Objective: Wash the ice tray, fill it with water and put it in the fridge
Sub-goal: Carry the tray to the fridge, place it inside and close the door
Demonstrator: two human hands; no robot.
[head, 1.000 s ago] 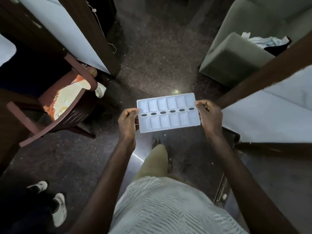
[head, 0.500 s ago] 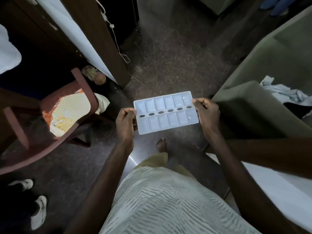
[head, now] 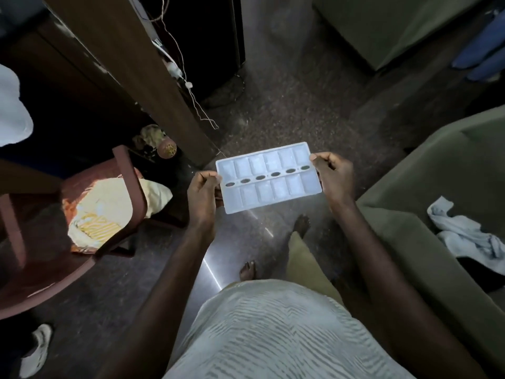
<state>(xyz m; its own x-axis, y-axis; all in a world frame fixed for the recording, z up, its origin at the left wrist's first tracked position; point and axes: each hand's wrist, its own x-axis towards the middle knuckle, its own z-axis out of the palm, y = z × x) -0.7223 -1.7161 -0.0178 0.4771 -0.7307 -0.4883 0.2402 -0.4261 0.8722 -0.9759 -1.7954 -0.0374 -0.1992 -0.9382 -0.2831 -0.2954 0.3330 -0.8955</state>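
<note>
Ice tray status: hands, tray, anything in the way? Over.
Both short ends gripped, left hand and right hand. Cells-up ice tray held above floor. Left, chair; right, sofa; gap between.

Dark speckled floor (head: 287, 105); wooden chair (head: 128, 187) left, green sofa (head: 437, 187) right.

- Ice tray (head: 269, 177): white plastic, rectangular, two rows of six compartments either side of a central strip with six dark oval holes.
- Pose: roughly level, open side up, held in the air by its short ends above the floor.
</note>
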